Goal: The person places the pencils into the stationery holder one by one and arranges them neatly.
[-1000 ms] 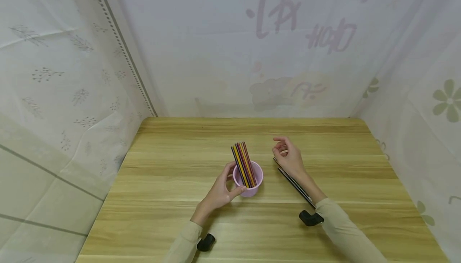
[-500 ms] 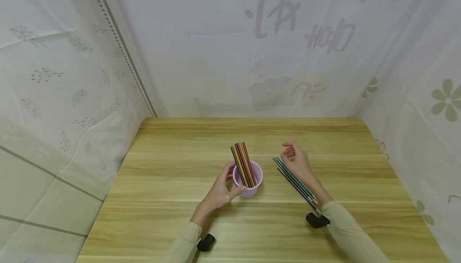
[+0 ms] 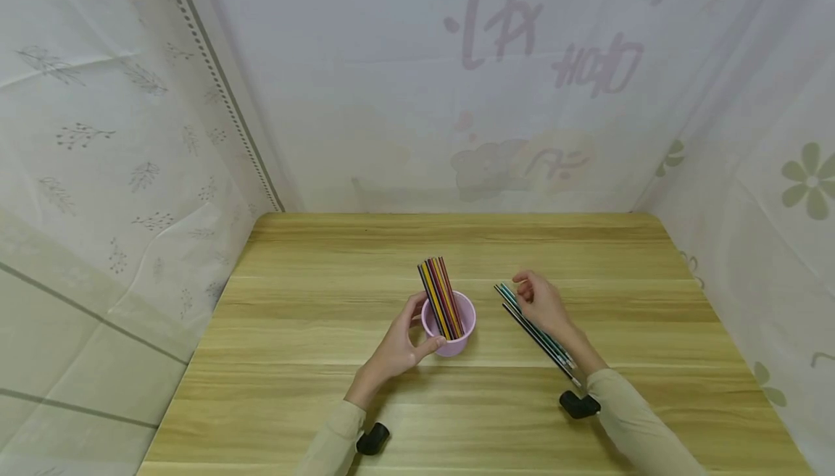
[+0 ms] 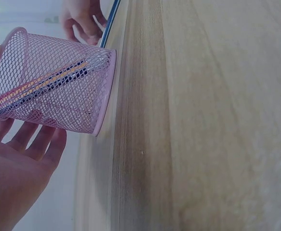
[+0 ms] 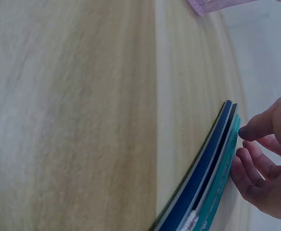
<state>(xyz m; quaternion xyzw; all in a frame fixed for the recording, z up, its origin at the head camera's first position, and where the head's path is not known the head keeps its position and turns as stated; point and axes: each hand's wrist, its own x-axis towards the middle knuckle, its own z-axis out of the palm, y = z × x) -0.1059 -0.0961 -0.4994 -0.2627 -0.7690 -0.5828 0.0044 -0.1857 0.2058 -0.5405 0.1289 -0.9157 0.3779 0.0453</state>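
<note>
A pink mesh cup (image 3: 450, 335) stands on the wooden table (image 3: 313, 302), holding several coloured pencils (image 3: 440, 293) that lean to the back left. My left hand (image 3: 403, 342) grips the cup from the left, thumb on its near side and fingers round its far side. In the left wrist view the cup (image 4: 53, 86) lies between thumb and fingers (image 4: 32, 142). To the right, several blue and teal pencils (image 3: 541, 338) lie side by side on the table. My right hand (image 3: 530, 295) hovers over their far ends, fingers loosely curled. Its fingertips (image 5: 241, 171) touch the outer teal pencil (image 5: 217, 192).
White patterned cloth walls close the table on the left, back and right. Black wrist mounts (image 3: 373, 438) (image 3: 577, 405) sit under both sleeves near the front edge. Bare wood stretches to the left of the cup and behind it.
My right hand came down and towards me, from raised above the table to the far ends of the lying pencils. The left hand and cup stayed put.
</note>
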